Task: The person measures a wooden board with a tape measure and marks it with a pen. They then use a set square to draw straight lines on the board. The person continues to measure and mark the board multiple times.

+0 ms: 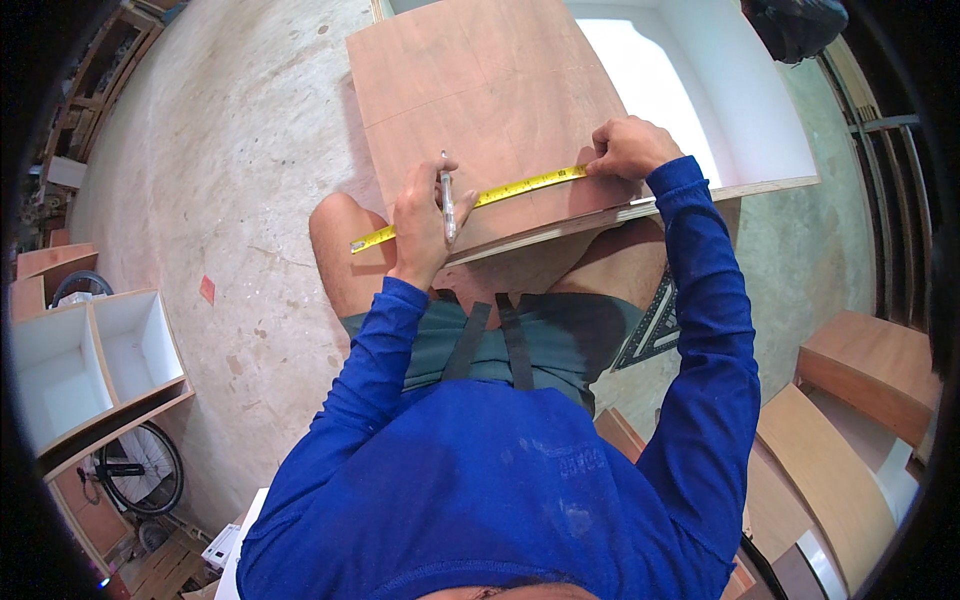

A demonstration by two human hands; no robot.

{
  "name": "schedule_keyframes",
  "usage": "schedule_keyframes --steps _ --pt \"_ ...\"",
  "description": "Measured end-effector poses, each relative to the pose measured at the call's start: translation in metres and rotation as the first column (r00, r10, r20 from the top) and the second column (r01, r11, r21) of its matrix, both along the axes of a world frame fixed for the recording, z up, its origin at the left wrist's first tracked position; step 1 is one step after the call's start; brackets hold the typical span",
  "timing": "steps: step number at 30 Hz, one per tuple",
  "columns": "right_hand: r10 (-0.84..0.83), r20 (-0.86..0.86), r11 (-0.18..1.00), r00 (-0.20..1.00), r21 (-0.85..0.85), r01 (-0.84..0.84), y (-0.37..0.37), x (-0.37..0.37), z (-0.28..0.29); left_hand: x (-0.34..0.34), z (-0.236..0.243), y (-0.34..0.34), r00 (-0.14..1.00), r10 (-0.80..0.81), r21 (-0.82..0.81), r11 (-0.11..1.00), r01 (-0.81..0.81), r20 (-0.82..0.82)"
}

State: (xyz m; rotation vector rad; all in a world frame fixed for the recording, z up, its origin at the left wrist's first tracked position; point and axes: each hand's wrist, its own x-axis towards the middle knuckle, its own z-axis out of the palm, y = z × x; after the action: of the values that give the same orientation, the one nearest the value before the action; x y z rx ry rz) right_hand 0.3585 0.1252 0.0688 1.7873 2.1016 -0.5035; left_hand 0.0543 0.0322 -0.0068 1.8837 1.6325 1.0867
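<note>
A reddish plywood board (480, 80) lies in front of me, across my knees at its near side. A yellow tape measure (520, 185) stretches along its near part, its metal tip just past the board's left edge. My left hand (425, 215) is closed on a clear pen (447, 200), held upright over the tape beside that left end. My right hand (630, 150) pinches the tape toward the board's right side; whether its case is inside the fingers I cannot make out.
A white-lined box (750, 170) adjoins the board. A black square (645, 330) lies by my right thigh. At left stand a white two-compartment cabinet (145, 340) and a bicycle wheel (150, 465). Wooden boxes (865, 350) and panels (815, 480) fill the lower right. A dark bag (790, 25) sits beyond.
</note>
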Motion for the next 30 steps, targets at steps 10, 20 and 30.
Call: schedule_keyframes --steps 10,20,30 --pt "-0.008 0.039 0.999 0.999 -0.035 0.009 0.002 -0.003 0.003 -0.001 0.000 0.000 1.000 0.006 -0.013 1.000 -0.007 -0.020" --pt "-0.080 0.058 0.996 0.995 -0.024 0.082 0.007 0.033 0.006 -0.001 -0.002 0.001 0.999 -0.008 -0.013 1.000 0.007 -0.032" --pt "-0.088 0.080 0.996 0.993 -0.023 0.090 0.021 0.080 -0.010 -0.001 -0.005 0.000 1.000 -0.007 0.007 1.000 0.007 -0.010"
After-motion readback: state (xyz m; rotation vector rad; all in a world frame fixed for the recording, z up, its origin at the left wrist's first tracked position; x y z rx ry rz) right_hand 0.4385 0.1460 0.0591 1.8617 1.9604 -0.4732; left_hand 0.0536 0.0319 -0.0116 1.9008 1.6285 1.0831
